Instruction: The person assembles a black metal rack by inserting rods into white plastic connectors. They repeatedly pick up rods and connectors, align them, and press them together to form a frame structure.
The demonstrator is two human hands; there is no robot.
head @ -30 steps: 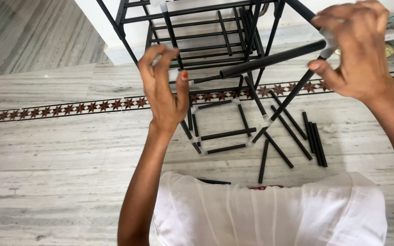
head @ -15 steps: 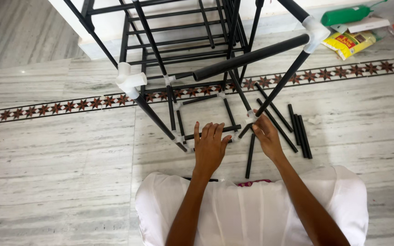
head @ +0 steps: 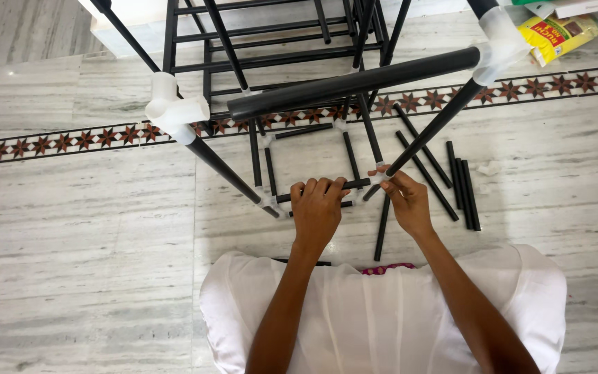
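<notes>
- Both hands have dropped from the rack's top to its floor-level bar.
- Left hand curls over that bar, hiding it.
- Right hand pinches the corner joint; fingertips obscured.

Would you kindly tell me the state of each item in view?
Black tube rack frame: partly assembled.
Lower black crossbar: gripped by left hand.
White plastic corner joint: pinched by right hand.
Loose black tubes: lying on the floor.
Yellow packet: lying flat.
</notes>
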